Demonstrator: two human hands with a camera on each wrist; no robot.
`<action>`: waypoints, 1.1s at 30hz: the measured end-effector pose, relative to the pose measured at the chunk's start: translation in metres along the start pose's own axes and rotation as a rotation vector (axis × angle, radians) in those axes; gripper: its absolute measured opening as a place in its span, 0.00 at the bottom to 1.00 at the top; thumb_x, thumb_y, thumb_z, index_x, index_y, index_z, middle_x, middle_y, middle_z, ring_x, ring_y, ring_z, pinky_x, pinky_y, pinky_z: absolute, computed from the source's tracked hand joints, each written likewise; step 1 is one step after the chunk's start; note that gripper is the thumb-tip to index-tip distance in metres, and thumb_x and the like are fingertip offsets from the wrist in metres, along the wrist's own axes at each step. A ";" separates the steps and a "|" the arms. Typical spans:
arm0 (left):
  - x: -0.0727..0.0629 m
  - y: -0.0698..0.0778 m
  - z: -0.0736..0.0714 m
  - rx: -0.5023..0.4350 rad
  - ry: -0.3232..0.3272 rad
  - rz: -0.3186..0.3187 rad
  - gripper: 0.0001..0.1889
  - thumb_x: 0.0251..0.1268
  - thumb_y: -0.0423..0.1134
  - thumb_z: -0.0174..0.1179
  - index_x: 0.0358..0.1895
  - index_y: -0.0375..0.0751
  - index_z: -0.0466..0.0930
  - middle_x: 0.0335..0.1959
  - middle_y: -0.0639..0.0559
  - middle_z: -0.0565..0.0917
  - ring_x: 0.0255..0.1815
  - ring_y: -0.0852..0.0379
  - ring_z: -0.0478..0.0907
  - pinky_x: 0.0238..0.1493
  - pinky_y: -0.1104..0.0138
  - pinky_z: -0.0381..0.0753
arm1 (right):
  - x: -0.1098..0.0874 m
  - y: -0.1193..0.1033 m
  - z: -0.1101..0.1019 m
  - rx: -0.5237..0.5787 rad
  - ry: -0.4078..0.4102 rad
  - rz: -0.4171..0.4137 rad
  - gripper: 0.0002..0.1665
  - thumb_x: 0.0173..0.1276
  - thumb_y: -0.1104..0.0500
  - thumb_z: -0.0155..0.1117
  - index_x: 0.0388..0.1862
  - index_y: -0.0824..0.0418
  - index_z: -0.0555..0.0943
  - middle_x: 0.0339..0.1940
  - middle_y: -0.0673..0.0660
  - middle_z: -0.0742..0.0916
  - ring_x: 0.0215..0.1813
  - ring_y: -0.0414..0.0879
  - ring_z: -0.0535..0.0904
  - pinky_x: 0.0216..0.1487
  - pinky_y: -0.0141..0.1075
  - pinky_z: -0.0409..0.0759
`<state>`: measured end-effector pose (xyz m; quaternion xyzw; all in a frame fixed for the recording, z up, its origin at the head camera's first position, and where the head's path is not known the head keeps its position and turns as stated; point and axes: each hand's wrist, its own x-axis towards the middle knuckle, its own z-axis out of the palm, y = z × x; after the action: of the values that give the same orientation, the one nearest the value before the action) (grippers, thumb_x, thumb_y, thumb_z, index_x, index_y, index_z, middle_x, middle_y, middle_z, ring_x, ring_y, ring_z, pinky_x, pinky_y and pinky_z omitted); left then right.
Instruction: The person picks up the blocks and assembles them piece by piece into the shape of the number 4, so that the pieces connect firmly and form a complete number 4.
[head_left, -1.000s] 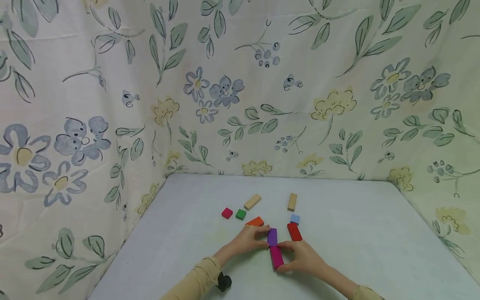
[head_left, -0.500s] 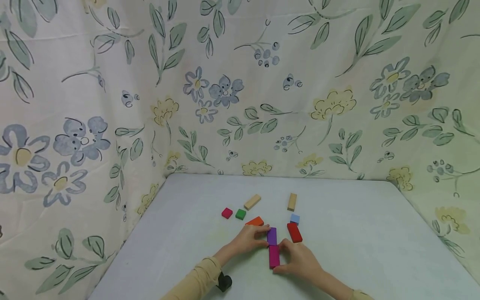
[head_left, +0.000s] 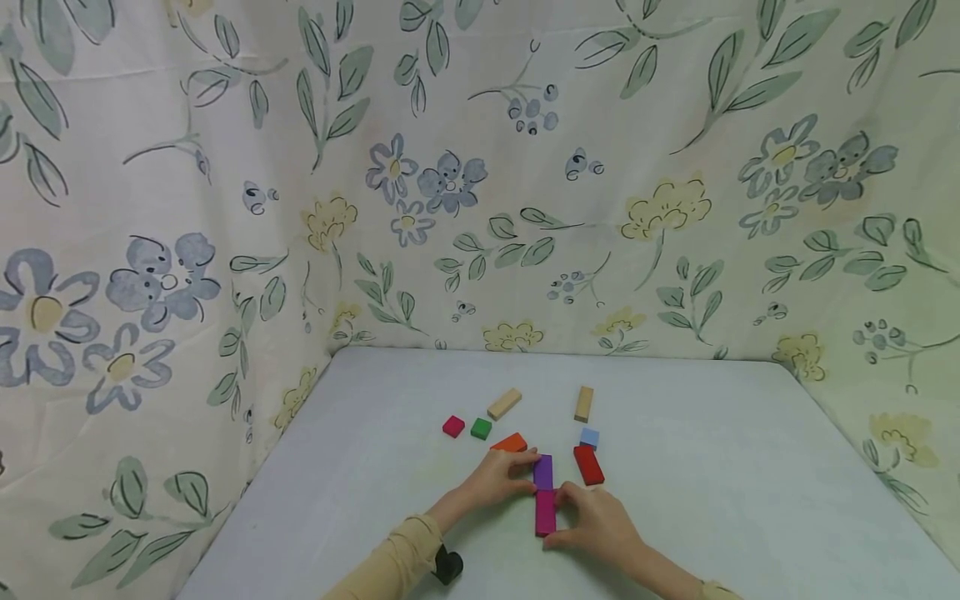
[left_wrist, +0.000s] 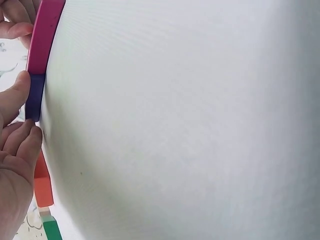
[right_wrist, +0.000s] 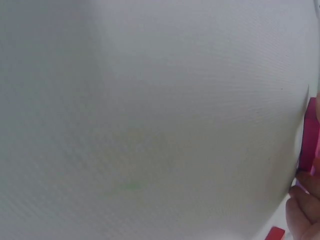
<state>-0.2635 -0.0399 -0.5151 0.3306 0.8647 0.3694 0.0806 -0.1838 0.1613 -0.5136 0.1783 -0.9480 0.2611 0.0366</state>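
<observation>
A purple block (head_left: 543,472) and a magenta block (head_left: 545,512) lie end to end on the white table in the head view, forming one straight line. My left hand (head_left: 495,479) pinches the purple block, thumb near the joint and fingers at the far end, as the left wrist view also shows. From the right side, my right hand (head_left: 600,523) holds the magenta block (right_wrist: 309,145), with the thumb at its near end and fingers by the joint. Just beyond my left hand sits an orange block (head_left: 510,443), partly covered by it.
A red block (head_left: 588,465) touches or nearly touches a light blue cube (head_left: 590,437) at right. Farther back are two plain wooden blocks (head_left: 505,404), a green cube (head_left: 482,428) and a crimson cube (head_left: 453,427). A black object (head_left: 448,565) shows beside the left sleeve.
The magenta block has swung left from a slant into line with the purple block. My right hand has moved left with it; my left hand has stayed nearly still.
</observation>
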 end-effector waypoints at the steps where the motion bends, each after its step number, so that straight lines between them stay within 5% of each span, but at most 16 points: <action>1: -0.001 0.000 0.000 -0.002 0.004 -0.003 0.27 0.56 0.38 0.67 0.61 0.42 0.75 0.64 0.46 0.75 0.63 0.54 0.74 0.59 0.68 0.75 | 0.000 0.000 0.000 0.001 -0.003 -0.001 0.32 0.37 0.34 0.77 0.37 0.50 0.80 0.29 0.39 0.84 0.30 0.31 0.70 0.31 0.26 0.71; 10: -0.011 0.008 0.006 0.039 0.063 0.080 0.26 0.57 0.42 0.66 0.60 0.43 0.77 0.61 0.49 0.78 0.61 0.53 0.76 0.56 0.66 0.77 | 0.003 0.005 -0.016 0.071 0.070 -0.027 0.31 0.46 0.38 0.74 0.44 0.56 0.84 0.40 0.48 0.89 0.43 0.45 0.84 0.42 0.40 0.81; 17: -0.014 0.013 0.011 0.081 0.049 0.066 0.29 0.53 0.48 0.68 0.60 0.46 0.77 0.57 0.56 0.81 0.60 0.59 0.76 0.57 0.68 0.76 | 0.015 0.016 -0.036 0.201 0.105 0.033 0.26 0.54 0.48 0.73 0.49 0.60 0.83 0.46 0.56 0.88 0.42 0.50 0.83 0.39 0.38 0.82; 24: -0.017 0.016 0.010 0.088 0.035 0.061 0.27 0.53 0.47 0.69 0.59 0.45 0.78 0.56 0.57 0.82 0.60 0.61 0.76 0.58 0.68 0.75 | 0.020 0.031 -0.050 0.220 0.168 0.087 0.23 0.57 0.53 0.71 0.50 0.61 0.82 0.48 0.59 0.87 0.52 0.56 0.83 0.48 0.46 0.81; 33: -0.016 0.016 0.011 0.080 0.026 0.076 0.26 0.53 0.45 0.69 0.58 0.45 0.79 0.56 0.56 0.82 0.60 0.61 0.76 0.58 0.68 0.75 | 0.024 0.052 -0.063 0.186 0.225 0.148 0.24 0.60 0.56 0.70 0.53 0.65 0.80 0.51 0.64 0.85 0.53 0.59 0.82 0.48 0.46 0.81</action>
<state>-0.2384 -0.0357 -0.5140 0.3614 0.8666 0.3416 0.0420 -0.2268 0.2271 -0.4808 0.0802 -0.9202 0.3681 0.1064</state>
